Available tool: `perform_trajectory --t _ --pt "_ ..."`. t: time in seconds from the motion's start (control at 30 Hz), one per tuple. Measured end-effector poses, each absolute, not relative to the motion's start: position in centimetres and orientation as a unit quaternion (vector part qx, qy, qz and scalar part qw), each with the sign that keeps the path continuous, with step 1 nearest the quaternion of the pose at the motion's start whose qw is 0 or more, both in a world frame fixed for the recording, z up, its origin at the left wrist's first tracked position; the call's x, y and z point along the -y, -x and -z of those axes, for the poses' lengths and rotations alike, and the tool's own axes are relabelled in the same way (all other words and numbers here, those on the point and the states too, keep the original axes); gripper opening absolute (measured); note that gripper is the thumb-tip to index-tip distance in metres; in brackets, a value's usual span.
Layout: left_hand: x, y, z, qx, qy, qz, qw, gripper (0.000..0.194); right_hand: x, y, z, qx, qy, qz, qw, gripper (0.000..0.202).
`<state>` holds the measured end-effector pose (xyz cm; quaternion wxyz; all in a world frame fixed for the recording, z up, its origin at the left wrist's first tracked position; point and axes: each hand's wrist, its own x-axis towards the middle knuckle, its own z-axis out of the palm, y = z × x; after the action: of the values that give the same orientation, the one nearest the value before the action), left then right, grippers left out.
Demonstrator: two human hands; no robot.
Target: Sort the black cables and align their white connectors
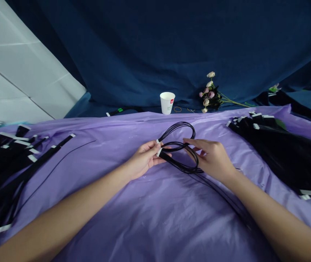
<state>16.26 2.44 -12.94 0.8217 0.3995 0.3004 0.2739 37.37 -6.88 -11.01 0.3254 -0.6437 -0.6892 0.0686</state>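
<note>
Between my hands is a looped bundle of thin black cables [184, 167] with white end pieces. My left hand [146, 157] pinches the bundle at its white ends, thumb on top and fingers beneath. On the other side, my right hand [212, 157] has its fingers closed around the right part of the loops; its fingertips are partly hidden by the cables. Loose cable ends trail from the bundle down to the right, below my right forearm. The loops are held above a purple cloth [144, 214].
Black cable bundles with white ends lie at the left [11, 156] and right [278, 149]. At the cloth's back edge stand a white paper cup [167, 103] and, beside it, rubber bands [177, 109] and artificial flowers [211, 95]. A dark blue curtain [155, 47] hangs behind.
</note>
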Motion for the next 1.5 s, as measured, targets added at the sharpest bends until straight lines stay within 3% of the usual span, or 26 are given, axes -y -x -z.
perform_trajectory --t 0.4,0.7,0.87,0.97,1.3,1.5 --pt "-2.0 -15.8 12.6 -0.263 -0.407 -0.159 0.86 0.024 6.6 -37.3 12.0 0.7 0.607 0.011 0.376 0.03" --pt "-2.0 -15.9 12.6 -0.284 -0.35 -0.206 0.868 0.033 7.1 -36.5 11.3 0.691 0.601 -0.032 0.4 0.03" --pt "-2.0 -15.8 12.8 -0.262 -0.347 -0.22 0.873 0.032 7.8 -35.9 11.3 0.672 0.59 -0.035 0.446 0.017" --pt "-1.9 -15.8 12.9 -0.257 -0.35 -0.223 0.873 0.031 8.1 -35.4 11.0 0.698 0.559 -0.059 0.443 0.009" --pt "-2.0 -15.6 13.4 -0.23 -0.355 -0.212 0.881 0.03 8.0 -34.0 10.5 0.7 0.531 -0.211 0.428 0.016" --pt "-1.9 -15.5 13.3 -0.236 -0.365 -0.201 0.878 0.031 8.3 -34.6 11.2 0.715 0.534 -0.237 0.384 0.008"
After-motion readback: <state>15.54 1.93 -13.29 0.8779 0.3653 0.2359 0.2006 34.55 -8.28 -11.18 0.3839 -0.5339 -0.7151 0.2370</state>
